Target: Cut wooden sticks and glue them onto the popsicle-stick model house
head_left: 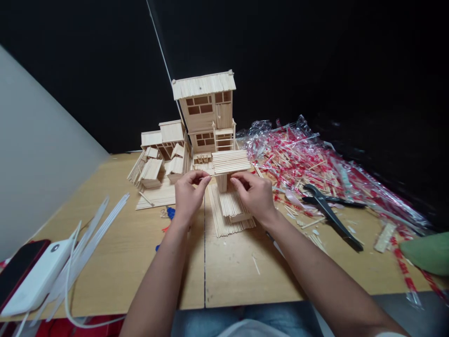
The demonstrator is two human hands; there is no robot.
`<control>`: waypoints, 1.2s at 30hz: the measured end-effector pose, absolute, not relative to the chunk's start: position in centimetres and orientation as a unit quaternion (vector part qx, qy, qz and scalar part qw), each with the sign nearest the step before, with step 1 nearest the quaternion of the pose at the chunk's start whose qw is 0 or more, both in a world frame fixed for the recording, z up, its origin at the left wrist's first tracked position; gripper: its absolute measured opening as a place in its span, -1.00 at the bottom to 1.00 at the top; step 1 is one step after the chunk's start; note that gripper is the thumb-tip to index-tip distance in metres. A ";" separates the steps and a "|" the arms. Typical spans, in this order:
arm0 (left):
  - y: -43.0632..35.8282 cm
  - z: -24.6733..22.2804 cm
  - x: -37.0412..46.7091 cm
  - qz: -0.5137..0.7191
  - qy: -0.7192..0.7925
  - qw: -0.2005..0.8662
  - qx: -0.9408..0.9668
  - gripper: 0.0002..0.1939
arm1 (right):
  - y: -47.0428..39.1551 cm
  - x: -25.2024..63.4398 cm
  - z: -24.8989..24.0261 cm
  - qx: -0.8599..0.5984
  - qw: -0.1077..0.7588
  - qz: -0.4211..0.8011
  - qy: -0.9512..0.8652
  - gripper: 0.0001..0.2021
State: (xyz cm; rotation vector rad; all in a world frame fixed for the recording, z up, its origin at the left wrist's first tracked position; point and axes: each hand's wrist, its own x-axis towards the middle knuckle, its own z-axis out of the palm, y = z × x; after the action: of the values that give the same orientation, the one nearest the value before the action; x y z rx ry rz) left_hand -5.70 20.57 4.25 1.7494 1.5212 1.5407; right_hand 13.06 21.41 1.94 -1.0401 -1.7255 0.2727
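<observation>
A small model building (pixel 229 161) made of thin wooden sticks stands in front of me, with a slatted roof over a narrow post and a stepped stick base (pixel 215 213). My left hand (pixel 190 193) is beside its left side, thumb and forefinger pinched just under the roof edge. On the other side, my right hand (pixel 257 194) has its fingertips pinched close to the post under the roof. Whatever lies between the fingers of either hand is too small or hidden to name. Behind rises a taller stick house (pixel 205 114) with windows and a ladder-like front.
Small stick huts (pixel 150 171) stand on a stick base at the left. A heap of red and clear wrappers with loose sticks (pixel 287 154) spreads at the right, near black-handled pliers (pixel 331 215). White strips (pixel 94 238), a power bank (pixel 38 276) and a phone (pixel 21 267) lie at left.
</observation>
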 end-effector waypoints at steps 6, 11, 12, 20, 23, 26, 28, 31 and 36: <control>20.9 4.2 -5.8 0.543 0.539 0.195 0.614 -0.89 | 21.5 12.9 1.5 -0.437 0.531 0.111 -0.717 -0.87; 21.0 4.1 -5.8 0.546 0.535 0.180 0.619 -0.90 | 21.4 12.9 1.4 -0.444 0.530 0.110 -0.714 -0.83; 21.0 4.0 -5.8 0.548 0.534 0.178 0.619 -0.90 | 21.4 12.9 1.3 -0.445 0.528 0.111 -0.715 -0.82; 21.0 3.7 -5.6 0.563 0.538 0.171 0.604 -0.89 | 21.2 12.5 1.1 -0.446 0.520 0.106 -0.721 -0.78; 21.0 3.6 -5.5 0.561 0.541 0.163 0.605 -0.88 | 21.1 12.5 1.1 -0.440 0.522 0.102 -0.724 -0.77; 20.9 3.6 -5.5 0.561 0.541 0.158 0.606 -0.87 | 20.9 12.5 1.2 -0.436 0.525 0.099 -0.724 -0.77; 20.9 3.6 -5.5 0.562 0.542 0.157 0.606 -0.88 | 20.8 12.4 1.3 -0.437 0.527 0.099 -0.722 -0.77; 20.9 3.5 -5.5 0.562 0.542 0.154 0.606 -0.89 | 20.8 12.4 1.2 -0.440 0.526 0.100 -0.721 -0.76; 21.0 3.4 -5.6 0.564 0.541 0.154 0.605 -0.89 | 20.8 12.3 1.2 -0.431 0.528 0.097 -0.725 -0.74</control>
State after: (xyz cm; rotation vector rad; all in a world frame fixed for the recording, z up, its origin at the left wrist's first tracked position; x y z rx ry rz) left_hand -5.59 20.98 3.41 1.7343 1.5498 1.6161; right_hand 12.30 20.81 1.18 -1.0309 -1.7335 0.2326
